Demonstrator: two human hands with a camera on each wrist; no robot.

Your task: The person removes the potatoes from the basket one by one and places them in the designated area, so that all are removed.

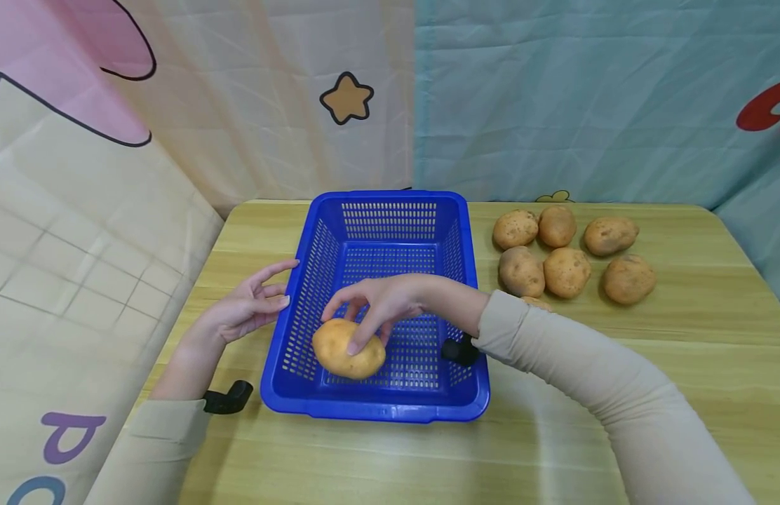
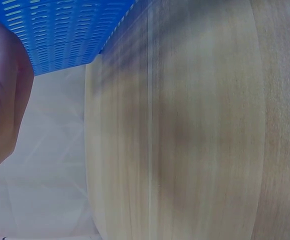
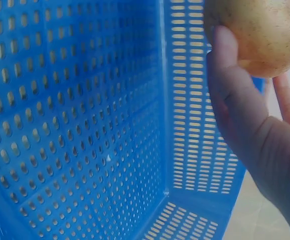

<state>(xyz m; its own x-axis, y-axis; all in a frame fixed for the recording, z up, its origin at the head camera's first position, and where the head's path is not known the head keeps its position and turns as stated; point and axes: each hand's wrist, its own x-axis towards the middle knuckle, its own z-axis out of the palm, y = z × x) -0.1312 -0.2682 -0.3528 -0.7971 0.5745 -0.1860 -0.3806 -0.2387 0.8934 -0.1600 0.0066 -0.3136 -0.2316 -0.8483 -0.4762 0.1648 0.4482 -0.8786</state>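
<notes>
In the head view, my right hand (image 1: pixel 385 305) holds a large tan potato (image 1: pixel 347 349) over the near left part of the blue plastic basket (image 1: pixel 376 412). The thumb lies on the potato's near side and the fingers reach round its far side. Seen from the right wrist, the potato (image 3: pixel 257 35) is between thumb and fingers, with the basket's slotted wall behind. My left hand (image 1: pixel 254 305) touches the basket's left rim with its fingertips, fingers loosely extended. Part of that hand (image 2: pixel 5 95) shows against the basket's outer side in the left wrist view.
On the wooden table (image 1: pixel 680 393), several potatoes (image 1: pixel 567 272) lie to the right of the basket, one partly hidden behind the right sleeve (image 1: pixel 592 379). A printed curtain (image 1: pixel 365 154) hangs behind the table and along its left side.
</notes>
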